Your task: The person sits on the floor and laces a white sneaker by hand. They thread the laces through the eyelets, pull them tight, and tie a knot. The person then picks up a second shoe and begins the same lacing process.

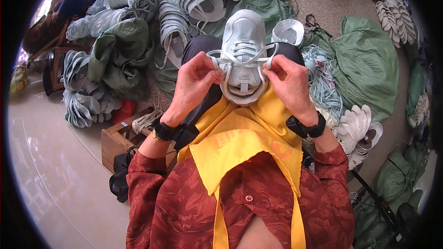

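A pale grey-green sneaker (244, 27) rests between my knees, its toe pointing away from me and its heel toward the yellow apron (235, 150). White shoelaces (238, 58) are threaded through its eyelets, and their loose ends cross over the tongue. At the shoe's left side my left hand (196, 80) pinches one lace between thumb and fingers. My right hand (290, 80) grips the other lace in the same way, on the right. Both laces are drawn outward from the crossing. Whether a sole is fitted under the sneaker is hidden.
Stacks of pale shoe uppers (196, 2) lie ahead and to the left, beside green sacks (120, 57). A wooden box (121, 140) stands at my left. To the right are a bundle of pale blue laces (324, 76), a large green sack (367, 67) and white shoe uppers (355, 129).
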Tool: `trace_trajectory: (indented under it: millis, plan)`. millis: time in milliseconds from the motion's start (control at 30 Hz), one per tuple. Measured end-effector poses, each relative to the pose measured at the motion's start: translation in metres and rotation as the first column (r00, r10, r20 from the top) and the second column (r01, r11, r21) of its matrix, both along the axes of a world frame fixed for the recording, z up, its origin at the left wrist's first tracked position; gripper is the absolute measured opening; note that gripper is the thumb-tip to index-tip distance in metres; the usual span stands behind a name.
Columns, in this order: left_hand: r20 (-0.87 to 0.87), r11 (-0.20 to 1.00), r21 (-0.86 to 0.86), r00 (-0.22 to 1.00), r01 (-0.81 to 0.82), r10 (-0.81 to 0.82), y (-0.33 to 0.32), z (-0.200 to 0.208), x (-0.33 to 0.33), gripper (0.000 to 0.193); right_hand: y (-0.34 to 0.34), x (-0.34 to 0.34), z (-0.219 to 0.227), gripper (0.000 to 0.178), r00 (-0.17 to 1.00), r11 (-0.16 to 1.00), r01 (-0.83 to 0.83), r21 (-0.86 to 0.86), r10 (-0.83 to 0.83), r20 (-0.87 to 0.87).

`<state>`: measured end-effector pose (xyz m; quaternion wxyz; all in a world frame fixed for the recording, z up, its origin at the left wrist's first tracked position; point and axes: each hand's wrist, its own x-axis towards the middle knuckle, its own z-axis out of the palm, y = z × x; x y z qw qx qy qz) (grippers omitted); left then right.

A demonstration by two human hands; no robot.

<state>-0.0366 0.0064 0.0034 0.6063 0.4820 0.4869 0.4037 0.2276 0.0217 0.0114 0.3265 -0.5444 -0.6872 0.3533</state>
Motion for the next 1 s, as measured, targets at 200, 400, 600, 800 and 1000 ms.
trace_trajectory:
  millis: [200,400,600,800,1000]
  plan:
    - [0.034,0.998,0.014,0.998,-0.058,0.058,-0.001,-0.004,0.004,0.007,-0.005,0.009,-0.011,0.018,0.968,0.978,0.112,-0.176,-0.147,-0.202]
    - [-0.069,0.996,0.053,0.994,-0.078,0.082,0.001,-0.01,0.004,0.008,-0.016,0.012,0.003,0.021,0.996,0.996,0.086,-0.009,-0.086,-0.006]
    - [-0.148,0.989,0.096,0.981,-0.115,0.129,0.001,-0.014,0.006,0.01,-0.019,0.004,0.008,0.023,0.999,0.98,-0.013,0.2,0.004,0.048]
    - [-0.358,0.96,0.253,0.911,-0.119,0.207,0.001,-0.009,0.015,0.014,-0.019,0.002,0.004,0.025,0.992,0.984,-0.063,0.166,0.044,0.116]
    - [-0.413,0.96,0.258,0.886,-0.108,0.21,-0.001,-0.003,0.019,0.013,-0.018,0.003,-0.005,0.02,0.985,0.959,-0.067,0.276,0.019,0.173]
